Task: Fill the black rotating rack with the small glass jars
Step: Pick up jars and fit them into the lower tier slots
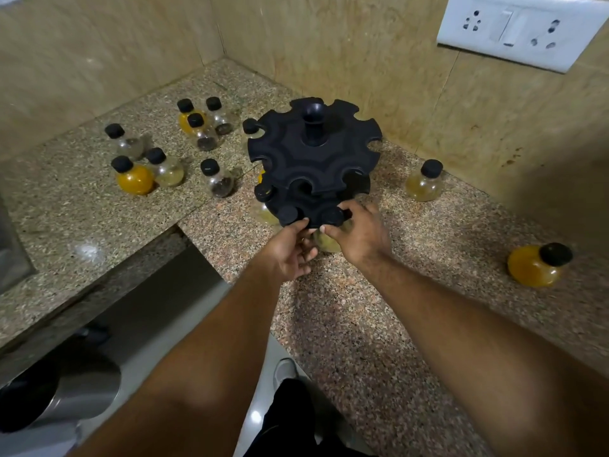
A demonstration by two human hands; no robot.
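- Scanning from the left, I see a loose cluster of small glass jars (155,166) standing upright on the granite counter (362,324), black caps on, some holding yellow powder, some dark bits, some nearly clear. They sit well apart from the edge, within easy reach, which I judge makes them the waiting stock.
- Moving in, the black rotating rack (313,150) stands in the middle of the counter. Its top tier shows open notches all round, with only one cap at its far-left notch; the lower tier carries a few caps along its near side.
- My left hand (290,252) comes up under the lower tier's near rim, fingers curled narrow with the tips against the black plastic; I take that as steadying the tier, though I cannot tell whether it grips anything.
- My right hand (359,232) pinches a cap at the lower tier, a pale jar (324,244) hanging below it, so the neck seems to be seating in its notch.
- Off right, two more jars stand alone: a pale one (424,184) near the wall, a yellow one (538,265) nearer me.
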